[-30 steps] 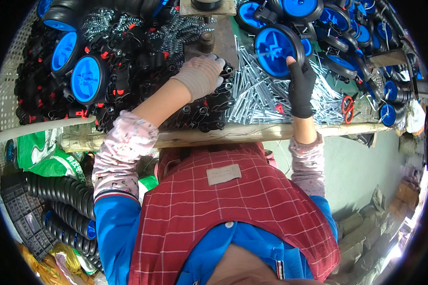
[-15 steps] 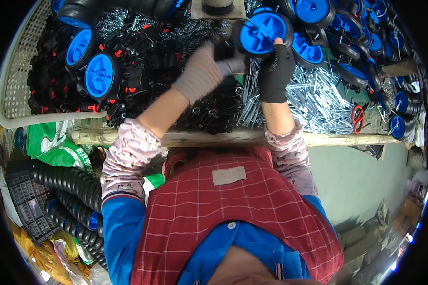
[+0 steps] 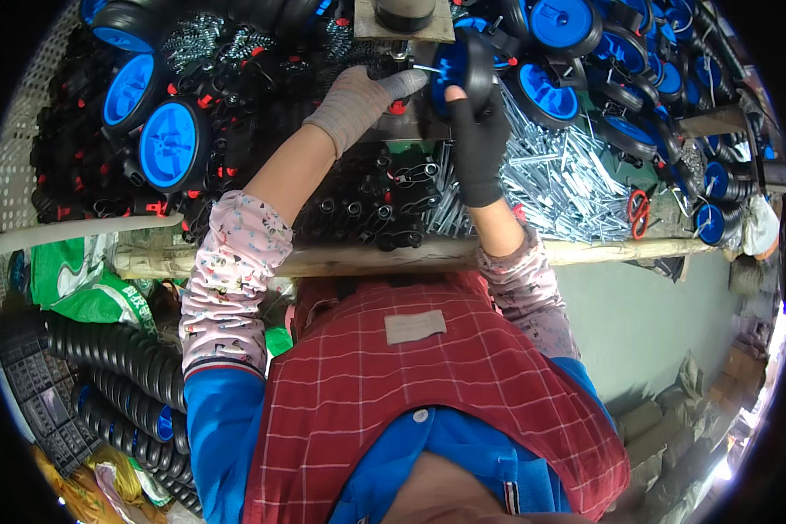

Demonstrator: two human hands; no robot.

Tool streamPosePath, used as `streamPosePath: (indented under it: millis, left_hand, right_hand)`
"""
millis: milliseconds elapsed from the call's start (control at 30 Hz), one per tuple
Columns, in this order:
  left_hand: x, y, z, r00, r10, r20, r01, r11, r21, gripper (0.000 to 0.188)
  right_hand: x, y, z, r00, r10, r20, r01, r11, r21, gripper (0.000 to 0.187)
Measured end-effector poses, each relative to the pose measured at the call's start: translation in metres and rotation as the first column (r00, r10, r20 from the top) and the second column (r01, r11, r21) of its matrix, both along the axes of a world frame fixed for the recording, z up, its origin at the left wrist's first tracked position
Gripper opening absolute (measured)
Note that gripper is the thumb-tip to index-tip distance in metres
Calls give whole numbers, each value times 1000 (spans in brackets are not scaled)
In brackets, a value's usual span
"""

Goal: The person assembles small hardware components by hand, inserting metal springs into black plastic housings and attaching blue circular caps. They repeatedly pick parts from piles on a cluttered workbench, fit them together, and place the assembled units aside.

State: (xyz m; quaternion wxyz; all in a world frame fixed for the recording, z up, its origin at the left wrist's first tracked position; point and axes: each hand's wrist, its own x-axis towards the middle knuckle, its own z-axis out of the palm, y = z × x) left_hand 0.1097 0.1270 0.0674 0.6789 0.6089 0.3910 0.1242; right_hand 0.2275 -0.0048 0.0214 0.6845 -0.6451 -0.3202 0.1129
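My right hand (image 3: 480,144), in a black glove with a bare thumb tip, grips a blue wheel with a black tyre (image 3: 473,70). The wheel stands on edge, and a thin metal pin (image 3: 425,68) sticks out of its hub toward the left. My left hand (image 3: 358,100), in a grey knit glove, is closed on a black plastic bracket with a red tab (image 3: 397,107), mostly hidden by the fingers. The bracket is just left of the wheel, below a metal press head (image 3: 402,22); whether pin and bracket touch I cannot tell.
Loose metal pins (image 3: 559,179) lie in a heap at the right, beside red-handled scissors (image 3: 638,214). More blue wheels (image 3: 555,92) crowd the back right. Black brackets (image 3: 358,196) and two wheels fill the left, by a pale perforated basket (image 3: 87,225). A wooden edge (image 3: 358,258) runs in front.
The wheel has turned from face-on to edge-on and moved slightly left and nearer. My left hand has come to rest beneath the press head with the bracket. The whole view has shifted slightly.
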Motion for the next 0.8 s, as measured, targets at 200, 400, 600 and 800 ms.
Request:
streamPosePath:
  millis: [200,400,600,800]
  left_hand:
    - [-40,-18,-4,997,-11,78,-6,976,218,67]
    - [-148,-43,44,966,257,2,-85,312,946,34]
    - [-224,6,3,573,730,-373,465,85,881,48]
    - [-216,28,12,547,717,-432,492,142,859,46]
  right_hand:
    - [-21,13,18,984,179,-6,-179,982,65,63]
    - [49,11,27,861,168,479,5,941,-339,50]
    - [236,-4,88,215,238,947,297,908,-295,35]
    - [180,-1,54,656,568,497,-416,822,-389,23]
